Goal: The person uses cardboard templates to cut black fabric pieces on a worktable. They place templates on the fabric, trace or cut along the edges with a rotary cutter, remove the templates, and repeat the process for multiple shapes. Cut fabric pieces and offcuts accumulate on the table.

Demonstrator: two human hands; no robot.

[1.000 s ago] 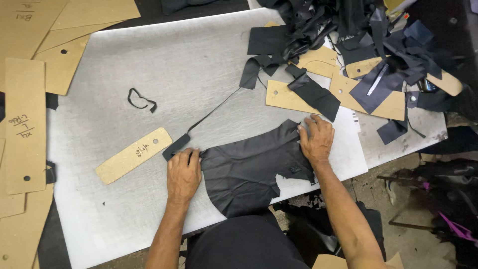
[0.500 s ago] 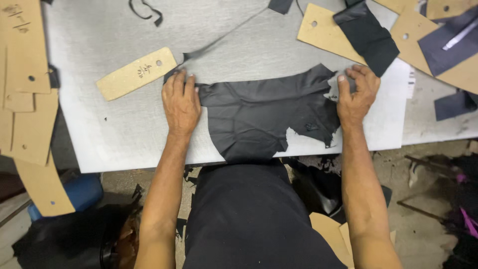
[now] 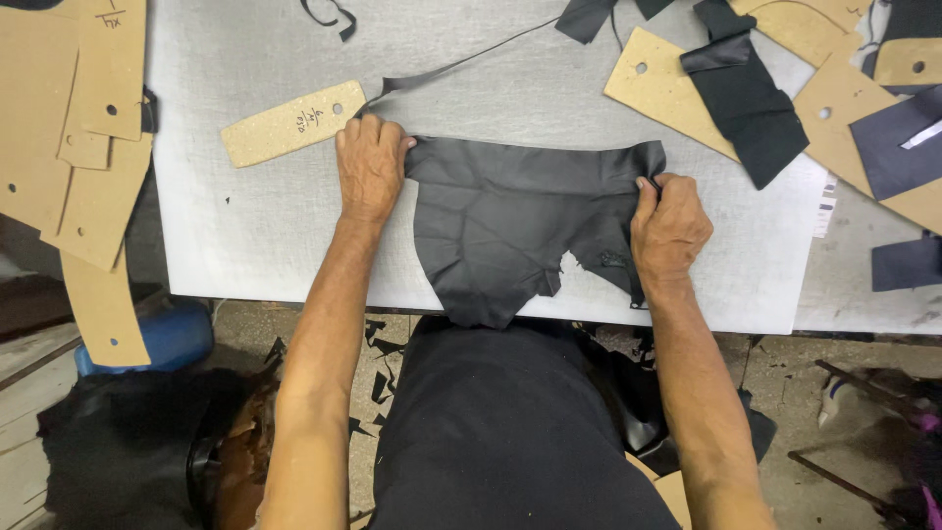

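Lying flat on the white cutting table [image 3: 245,245], a black leather piece [image 3: 510,236] — creased, ragged along its lower edge — is pinned at its left edge by the left hand [image 3: 370,169], palm down; the right edge is pinched by the right hand [image 3: 670,228].

A leather piece [image 3: 520,231] lies on the counter [image 3: 245,226], its near part hanging over the edge. The left hand [image 3: 370,167] presses its left end, the right hand [image 3: 669,228] its right end. A cardboard strip [image 3: 291,125] lies just behind the left hand.
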